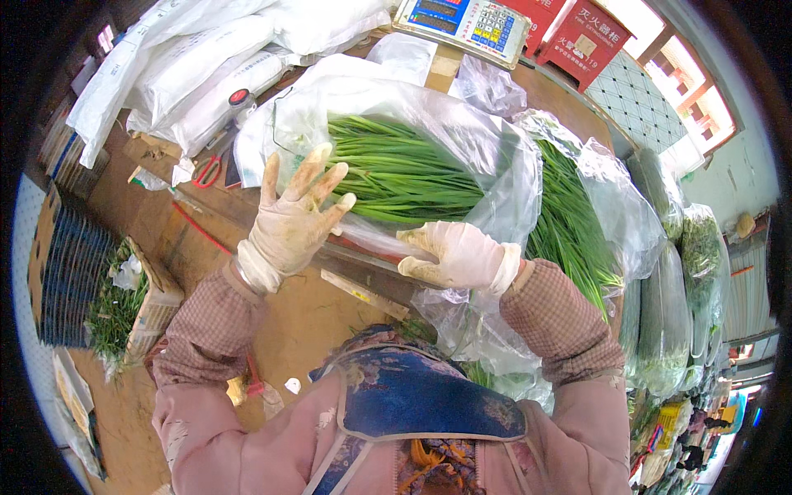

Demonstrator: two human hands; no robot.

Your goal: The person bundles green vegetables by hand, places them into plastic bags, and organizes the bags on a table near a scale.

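A bundle of long green leafy stalks lies in a large clear plastic bag on the table before me. My left hand, in a stained white glove, has its fingers spread at the left end of the stalks and holds nothing. Gloved too, my right hand pinches the near edge of the plastic bag between thumb and fingers. More green stalks, partly covered in clear plastic, lie to the right of that bag.
White sacks are piled at the back left, near a red-lidded jar and red-handled scissors. A digital scale stands at the back. Bagged greens line the right. A crate of greens is low left.
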